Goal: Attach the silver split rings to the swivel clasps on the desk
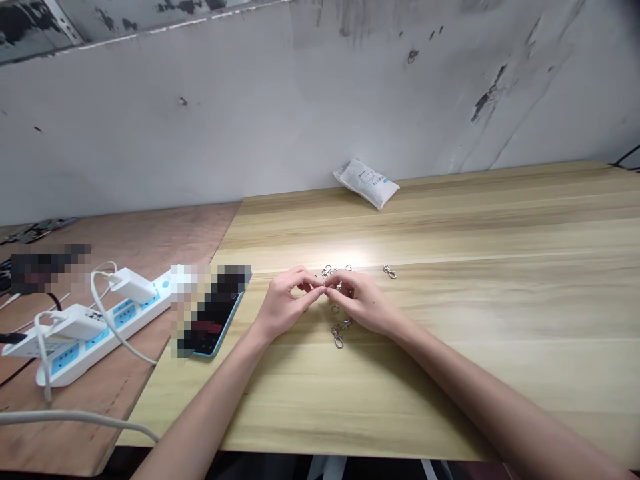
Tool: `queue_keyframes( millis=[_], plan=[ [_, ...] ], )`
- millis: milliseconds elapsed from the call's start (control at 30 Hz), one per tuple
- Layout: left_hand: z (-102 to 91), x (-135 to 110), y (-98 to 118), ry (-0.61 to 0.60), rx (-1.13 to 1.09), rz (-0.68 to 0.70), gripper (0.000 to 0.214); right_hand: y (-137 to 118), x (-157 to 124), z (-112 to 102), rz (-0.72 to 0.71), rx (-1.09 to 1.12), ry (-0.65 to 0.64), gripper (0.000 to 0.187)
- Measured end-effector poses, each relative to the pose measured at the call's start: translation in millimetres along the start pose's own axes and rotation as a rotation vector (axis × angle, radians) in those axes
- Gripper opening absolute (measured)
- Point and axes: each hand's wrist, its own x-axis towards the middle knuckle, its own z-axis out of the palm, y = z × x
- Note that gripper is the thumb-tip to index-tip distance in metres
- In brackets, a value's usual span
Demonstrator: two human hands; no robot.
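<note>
Nearest, see a white cable (75,416) crossing the front left corner of the wood-grain tabletop (475,320). Farther in from the front edge, left of its middle, find two silvery swivel clasps (339,339) lying close together, and just beyond them a metal ring (335,309) beside the right hand (367,303). Meet there the left hand (287,303) too, fingertips to fingertips. Can describe both grips as thumb and index finger closed in a pinch on a small metal piece (325,285), too covered to tell as ring or clasp.

Along the left edge, find a phone (220,320) in a light blue case, lying flat; cannot read its pixelated screen. Past that edge, on a reddish-brown table (135,233), see a white power strip (113,335) with blue socket panels and two white adapters (133,285) plugged in. Spot gray print on the nearer adapter, too fine to read.

Just beyond the fingers, see more clasps and rings (327,271), partly hidden, and well to their right a single clasp (391,274).

At the back edge, left of its middle, find a white packet (370,185). Notice dark print and a blue patch on its label; cannot make out a brand or word. Farthest, see a scuffed pale wall (280,127).
</note>
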Motion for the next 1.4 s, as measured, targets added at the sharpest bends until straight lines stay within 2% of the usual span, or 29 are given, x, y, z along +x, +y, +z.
queue_keyframes(
  millis=[333, 667, 900, 1167, 1400],
  plan=[
    [0.6, 1.7, 2.6, 0.047, 0.013, 0.068, 0.009, 4.3, -0.6, 1.7, -0.063, 0.011, 0.045, 0.016],
    [2.8, 1.7, 3.0, 0.061, -0.058, 0.07, 0.0, 1.6, -1.0, 5.1, -0.183, -0.142, 0.018, 0.012],
    [4.2, -0.3, 1.0, 0.034, -0.081, 0.011, 0.006, -1.2, -0.6, 3.8, -0.181, -0.13, 0.032, 0.013],
    [3.4, 0.8, 1.4, 0.118, -0.016, 0.023, 0.008, -1.7, -2.3, 4.5, -0.22, -0.157, 0.036, 0.014],
    [3.6, 1.2, -0.2, 0.11, -0.075, -0.103, 0.017, -0.9, -2.5, 4.3, -0.234, -0.169, 0.043, 0.015]
  ],
)
